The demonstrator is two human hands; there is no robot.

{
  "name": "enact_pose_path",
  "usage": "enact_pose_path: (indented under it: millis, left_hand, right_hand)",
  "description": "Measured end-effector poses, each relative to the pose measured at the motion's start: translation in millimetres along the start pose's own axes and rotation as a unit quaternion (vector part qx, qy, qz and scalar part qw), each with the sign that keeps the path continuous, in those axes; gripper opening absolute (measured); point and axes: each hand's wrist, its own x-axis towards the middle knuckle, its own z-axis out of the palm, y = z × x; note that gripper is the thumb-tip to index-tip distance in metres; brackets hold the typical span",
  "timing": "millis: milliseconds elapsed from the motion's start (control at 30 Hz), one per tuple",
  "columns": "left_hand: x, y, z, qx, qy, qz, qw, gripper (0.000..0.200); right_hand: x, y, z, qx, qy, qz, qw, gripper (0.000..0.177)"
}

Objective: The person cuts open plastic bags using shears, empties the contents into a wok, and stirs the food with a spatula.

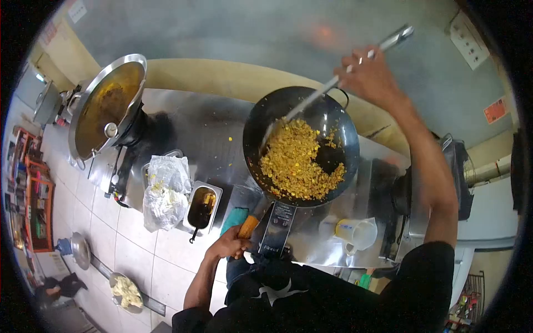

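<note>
A dark wok (345,133) sits over the burner with chopped, yellow-brown food (297,161) in it, a mix of small bits. My left hand (230,244) is closed around the wok's wooden handle (249,226) at the lower left. Above the far right rim, my right hand (369,77) grips a long metal spatula (311,99). The spatula slants down to the left, and its blade end touches the food near the wok's left side, where it is partly hidden.
Left on the steel counter (211,119) are a large pan of oil (102,125) with a thermometer (111,130), a crumpled plastic bag (166,194) and a metal container (201,208) of dark liquid. A clear jug (361,236) stands at the right. Another person (61,286) is far left.
</note>
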Motion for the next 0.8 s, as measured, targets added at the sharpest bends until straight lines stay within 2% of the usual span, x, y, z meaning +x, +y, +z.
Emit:
enact_pose_path:
  millis: [33, 133, 233, 300, 333, 433, 533, 633, 733, 800]
  left_hand:
    - [1.7, -6.8, -1.2, -0.001, -0.006, -0.018, 1.0, 0.05]
    - [8.4, -18.7, -5.1, -0.006, 0.005, -0.032, 0.999, 0.047]
    - [0.2, -5.1, 5.1, 0.012, 0.017, -0.016, 1.0, 0.044]
    - [3.0, -3.8, 3.3, 0.004, 0.016, -0.001, 1.0, 0.041]
    - [4.5, -9.6, 0.9, -0.003, 0.01, 0.001, 1.0, 0.039]
    - [3.3, -11.1, 1.2, -0.009, 0.005, 0.001, 1.0, 0.036]
    - [-0.1, -3.6, 5.6, 0.002, 0.008, 0.009, 1.0, 0.03]
    - [-3.4, -6.1, 7.9, 0.004, 0.011, 0.009, 1.0, 0.027]
    - [-2.7, -4.1, 9.0, 0.012, 0.012, 0.008, 1.0, 0.031]
    - [-0.7, -10.2, 7.9, -0.019, -0.003, 0.018, 1.0, 0.031]
  right_hand:
    - [0.0, 9.7, 3.1, -0.036, 0.046, 0.001, 0.998, 0.02]
    - [15.0, 6.7, 18.8, 0.001, 0.06, 0.02, 0.998, 0.02]
    - [-2.6, -23.0, 25.9, 0.066, -0.051, -0.022, 0.996, 0.022]
    - [-13.6, -9.0, -3.4, 0.031, -0.081, 0.007, 0.996, 0.023]
    - [-13.6, 1.8, -20.4, 0.015, -0.093, 0.019, 0.995, 0.024]
    - [-7.4, 39.9, -38.3, -0.063, -0.05, 0.068, 0.994, 0.025]
    - [-7.3, 45.7, 15.5, -0.089, -0.101, 0.09, 0.987, 0.024]
    - [-16.6, -13.1, 12.3, -0.004, -0.233, 0.071, 0.97, 0.024]
    - [-28.0, 3.5, -13.2, -0.048, -0.161, 0.077, 0.983, 0.025]
    - [-22.4, 24.4, -45.9, -0.12, -0.154, 0.085, 0.977, 0.026]
